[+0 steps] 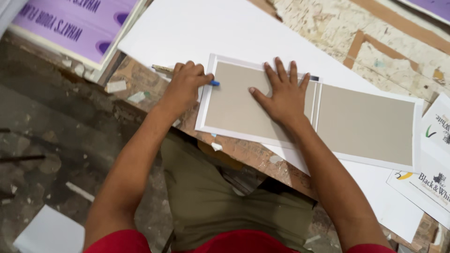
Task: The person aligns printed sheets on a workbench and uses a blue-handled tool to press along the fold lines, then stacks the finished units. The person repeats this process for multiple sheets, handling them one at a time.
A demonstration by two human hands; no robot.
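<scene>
My left hand is closed around a slim tool with a blue tip, its point touching the left edge of a grey board. My right hand lies flat, fingers spread, pressing on that grey board near its right edge. The board sits on a white sheet whose margin frames it. A narrow grey strip and a second, larger grey board lie to the right on the same white sheet.
A large white sheet lies under the work on a worn, paper-crusted table. Printed white sheets sit at the right. A purple printed panel lies at top left. Paper scraps litter the dark floor.
</scene>
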